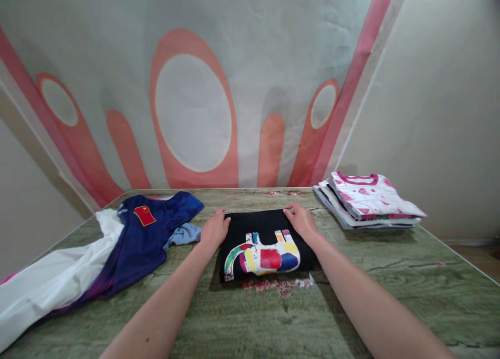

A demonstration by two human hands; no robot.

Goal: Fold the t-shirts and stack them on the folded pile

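A black shirt (258,224), folded into a flat rectangle, lies in front of me on the table. Its printed patchwork elephant (269,259) faces up with the legs pointing away from me. At the shirt's far left corner, my left hand (214,230) is closed on the edge, thumb toward the cloth. My right hand (302,222) grips the far right corner with fingers over the edge. Both arms reach forward on either side of the shirt. The undersides of the fingers are hidden.
On the left lie a loose navy jersey (146,244) with a red patch, a white garment (66,270) and a light blue cloth (183,235). A stack of folded clothes (369,200) sits at the right rear. Behind the wood-patterned table (242,327) stands a printed wall covering (250,46).
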